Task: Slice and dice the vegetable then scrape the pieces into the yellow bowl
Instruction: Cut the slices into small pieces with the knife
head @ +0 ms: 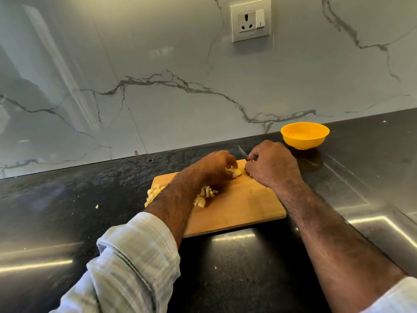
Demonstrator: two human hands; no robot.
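A wooden cutting board lies on a dark stone counter, set at a slight angle to the counter's front edge; the left hand rests on the far part of the board with its fingers curled over a pale yellow vegetable piece, the thumb tip showing at the near side of that piece; the right hand is just beside the left, fingers curled round the handle of a small knife, whose blade sticks out past the hand and points up and away toward the wall; the handle itself is almost wholly hidden in the grip; whether the blade touches the vegetable piece cannot be told; a heap of diced pieces lies on the left part of the board, partly covered by the left forearm, with some at the board's left edge; one stray bit lies on the counter well to the left of the board; the yellow bowl stands upright on the counter beyond and to the right of the board, near the wall, apart from both hands; both forearms are bare, with light checked sleeves rolled back; a marble-patterned wall rises behind the counter and carries a white socket with a switch.
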